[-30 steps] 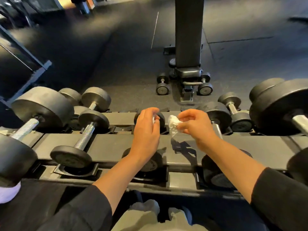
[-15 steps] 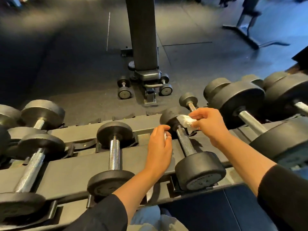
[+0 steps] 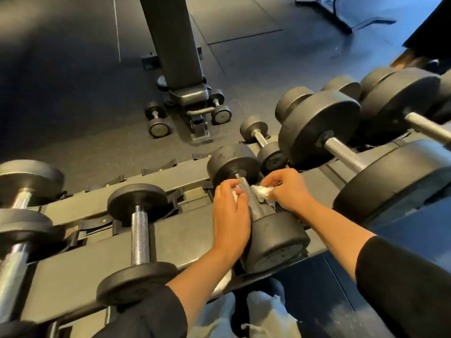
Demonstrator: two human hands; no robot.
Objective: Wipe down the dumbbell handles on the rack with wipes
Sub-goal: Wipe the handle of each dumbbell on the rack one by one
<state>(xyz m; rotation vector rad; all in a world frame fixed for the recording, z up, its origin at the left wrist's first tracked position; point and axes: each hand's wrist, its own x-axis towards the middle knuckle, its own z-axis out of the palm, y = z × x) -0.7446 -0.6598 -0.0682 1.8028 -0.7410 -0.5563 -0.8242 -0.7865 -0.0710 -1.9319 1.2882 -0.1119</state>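
Note:
A black dumbbell [image 3: 273,240] with a knurled steel handle [image 3: 250,201] lies on the dark rack [image 3: 185,235] in the middle of the head view. A white wipe [image 3: 262,192] passes under the handle and shows on both sides of it. My left hand [image 3: 230,215] pinches the wipe's left end against the handle. My right hand [image 3: 288,189] pinches the bunched right end just beside the handle.
A smaller dumbbell [image 3: 139,240] lies to the left, bigger ones [image 3: 341,154] to the right and chrome-handled ones [image 3: 19,228] at the far left. A bench on wheels [image 3: 183,93] stands on the dark floor behind the rack.
Both hands have come down onto the middle dumbbell's handle. The wipe, held above it before, now wraps under the handle. The view has shifted right.

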